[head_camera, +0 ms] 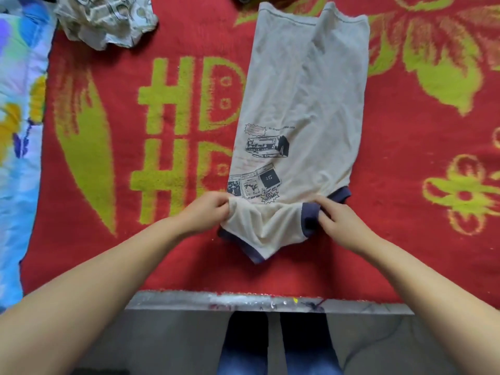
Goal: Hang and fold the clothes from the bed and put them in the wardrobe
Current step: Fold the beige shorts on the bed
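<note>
Head view: beige cotton T-shirt with navy trim and black printed graphics point(303, 109) lies lengthwise at centre frame on a red bed blanket with yellow-green lettering and flower motifs point(405, 147), both long sides folded inward, hem toward the top edge. Its collar end sits at lower centre, nearest the person. Left hand point(208, 211) grips the near left edge of the shirt, fingers point(220, 208) curled and clamped on the beige cloth. Right hand point(339, 220) holds the navy sleeve cuff point(311, 217) at the near right edge, fingers curled round the cuff. Both forearms enter from the bottom corners. Crumpled cream patterned garment point(105, 18) lies at upper left on the blanket, well apart from the shirt. Pale blue floral bedsheet point(19, 104) runs down the left edge. Dark item at top centre edge is too cropped to identify. Grey bed frame rail point(243, 301) crosses the lower frame; blue trouser legs point(278, 353) show beneath it.
</note>
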A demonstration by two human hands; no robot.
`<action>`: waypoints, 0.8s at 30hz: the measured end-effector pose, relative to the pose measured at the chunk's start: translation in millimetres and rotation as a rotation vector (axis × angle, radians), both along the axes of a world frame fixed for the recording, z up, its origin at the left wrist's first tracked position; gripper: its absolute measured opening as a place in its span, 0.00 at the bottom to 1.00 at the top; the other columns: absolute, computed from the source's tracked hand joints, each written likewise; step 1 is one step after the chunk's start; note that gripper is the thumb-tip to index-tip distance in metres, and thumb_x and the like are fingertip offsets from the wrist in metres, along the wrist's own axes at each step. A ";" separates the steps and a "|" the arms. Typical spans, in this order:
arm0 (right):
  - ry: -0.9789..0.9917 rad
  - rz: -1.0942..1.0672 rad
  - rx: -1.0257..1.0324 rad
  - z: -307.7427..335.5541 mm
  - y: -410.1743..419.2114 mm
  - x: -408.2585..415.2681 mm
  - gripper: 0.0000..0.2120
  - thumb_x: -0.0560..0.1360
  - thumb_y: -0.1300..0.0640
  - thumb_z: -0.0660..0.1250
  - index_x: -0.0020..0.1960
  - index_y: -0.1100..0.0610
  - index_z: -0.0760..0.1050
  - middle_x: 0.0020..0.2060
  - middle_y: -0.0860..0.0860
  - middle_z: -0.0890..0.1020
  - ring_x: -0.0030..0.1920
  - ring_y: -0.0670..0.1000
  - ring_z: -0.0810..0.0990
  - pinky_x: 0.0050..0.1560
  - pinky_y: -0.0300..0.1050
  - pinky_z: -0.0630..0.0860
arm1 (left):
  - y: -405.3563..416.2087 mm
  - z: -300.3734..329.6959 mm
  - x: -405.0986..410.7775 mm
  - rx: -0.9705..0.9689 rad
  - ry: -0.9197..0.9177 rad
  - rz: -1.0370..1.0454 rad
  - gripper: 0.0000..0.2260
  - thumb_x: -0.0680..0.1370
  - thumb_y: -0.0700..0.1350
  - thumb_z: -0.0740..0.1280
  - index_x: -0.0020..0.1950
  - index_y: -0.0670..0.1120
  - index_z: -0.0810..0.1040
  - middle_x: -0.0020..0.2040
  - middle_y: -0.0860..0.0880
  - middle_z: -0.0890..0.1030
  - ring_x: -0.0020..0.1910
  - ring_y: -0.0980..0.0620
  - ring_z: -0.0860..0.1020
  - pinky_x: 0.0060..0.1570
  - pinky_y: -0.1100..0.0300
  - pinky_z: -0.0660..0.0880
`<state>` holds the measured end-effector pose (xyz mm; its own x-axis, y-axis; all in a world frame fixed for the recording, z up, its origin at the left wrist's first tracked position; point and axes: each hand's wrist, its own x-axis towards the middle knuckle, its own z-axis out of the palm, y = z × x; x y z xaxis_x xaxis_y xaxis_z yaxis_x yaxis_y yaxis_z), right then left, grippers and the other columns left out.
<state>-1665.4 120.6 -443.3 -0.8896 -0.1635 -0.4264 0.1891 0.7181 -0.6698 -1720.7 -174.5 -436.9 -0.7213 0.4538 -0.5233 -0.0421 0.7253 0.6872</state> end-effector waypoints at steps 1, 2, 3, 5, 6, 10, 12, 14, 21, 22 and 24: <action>-0.004 -0.149 -0.047 2.7 3.9 -15.1 0.10 0.76 0.67 0.59 0.50 0.55 0.76 0.36 0.45 0.79 0.39 0.44 0.74 0.39 0.39 0.68 | 4.2 3.4 -16.0 0.052 -0.009 0.193 0.13 0.77 0.45 0.59 0.34 0.44 0.76 0.30 0.53 0.73 0.31 0.60 0.69 0.37 0.58 0.67; -0.051 -0.311 -0.123 0.6 6.3 -31.0 0.10 0.77 0.67 0.58 0.49 0.56 0.76 0.40 0.48 0.81 0.41 0.44 0.75 0.41 0.40 0.70 | 10.6 3.3 -32.9 0.059 -0.020 0.372 0.15 0.78 0.45 0.60 0.33 0.43 0.75 0.30 0.53 0.71 0.29 0.60 0.67 0.33 0.59 0.63; -0.159 -0.475 -0.234 -3.7 5.6 -44.3 0.10 0.78 0.66 0.58 0.48 0.57 0.76 0.44 0.53 0.81 0.43 0.48 0.76 0.43 0.42 0.73 | 19.0 0.6 -46.9 0.039 -0.044 0.523 0.16 0.80 0.45 0.60 0.33 0.42 0.75 0.30 0.50 0.72 0.29 0.57 0.68 0.32 0.58 0.62; -0.446 -0.760 -0.466 -11.7 0.7 -63.7 0.08 0.78 0.66 0.60 0.52 0.59 0.76 0.46 0.57 0.79 0.40 0.52 0.78 0.34 0.41 0.79 | 41.6 -12.3 -64.6 -0.018 -0.192 0.757 0.16 0.82 0.48 0.60 0.44 0.38 0.79 0.38 0.41 0.79 0.34 0.48 0.76 0.32 0.59 0.67; -0.524 -0.849 -0.554 -17.2 -0.5 -71.1 0.09 0.77 0.69 0.62 0.55 0.61 0.76 0.44 0.57 0.80 0.38 0.53 0.77 0.29 0.38 0.77 | 52.1 -18.2 -66.2 -0.014 -0.304 0.850 0.17 0.82 0.49 0.59 0.53 0.36 0.78 0.44 0.38 0.79 0.37 0.45 0.79 0.29 0.60 0.70; -0.582 -0.687 -0.362 -29.5 2.9 -77.9 0.09 0.76 0.67 0.65 0.56 0.65 0.76 0.43 0.54 0.81 0.50 0.57 0.77 0.41 0.39 0.76 | 55.9 -31.8 -47.8 0.168 -0.604 1.012 0.17 0.81 0.56 0.60 0.56 0.41 0.74 0.42 0.43 0.79 0.33 0.48 0.80 0.29 0.58 0.79; -0.409 -0.490 -0.167 -28.8 6.4 -68.1 0.01 0.76 0.63 0.68 0.46 0.59 0.78 0.42 0.52 0.80 0.51 0.53 0.75 0.43 0.34 0.73 | 46.4 -31.8 -39.4 0.184 -0.605 0.935 0.19 0.80 0.58 0.60 0.49 0.42 0.77 0.40 0.44 0.80 0.32 0.48 0.80 0.29 0.60 0.78; -0.273 -0.383 -0.215 -23.7 8.3 -53.2 0.06 0.79 0.57 0.64 0.45 0.55 0.79 0.41 0.51 0.82 0.48 0.50 0.78 0.46 0.41 0.74 | 36.0 -28.3 -36.9 0.142 -0.469 0.763 0.18 0.80 0.57 0.61 0.42 0.44 0.78 0.35 0.46 0.78 0.31 0.50 0.74 0.28 0.63 0.69; -0.282 -0.572 -0.086 -20.3 4.5 -60.7 0.12 0.80 0.58 0.58 0.45 0.60 0.79 0.40 0.57 0.82 0.44 0.57 0.80 0.41 0.39 0.74 | 20.6 -26.0 -51.4 0.067 -0.315 0.584 0.15 0.81 0.48 0.62 0.41 0.40 0.81 0.38 0.46 0.79 0.37 0.52 0.74 0.32 0.63 0.70; -0.383 -0.739 -0.174 -24.1 -0.3 -67.4 0.12 0.81 0.57 0.58 0.53 0.62 0.77 0.44 0.58 0.82 0.45 0.59 0.80 0.39 0.39 0.77 | 25.5 -31.1 -53.3 -0.008 -0.321 0.651 0.18 0.81 0.51 0.61 0.43 0.38 0.81 0.42 0.43 0.81 0.39 0.49 0.77 0.36 0.59 0.73; -0.599 -1.012 -0.321 -25.3 -6.4 -76.7 0.14 0.81 0.51 0.59 0.60 0.58 0.73 0.45 0.54 0.80 0.46 0.56 0.80 0.35 0.36 0.75 | 35.6 -40.5 -53.9 -0.199 -0.274 0.707 0.24 0.81 0.56 0.59 0.52 0.35 0.80 0.50 0.38 0.82 0.49 0.42 0.80 0.45 0.54 0.73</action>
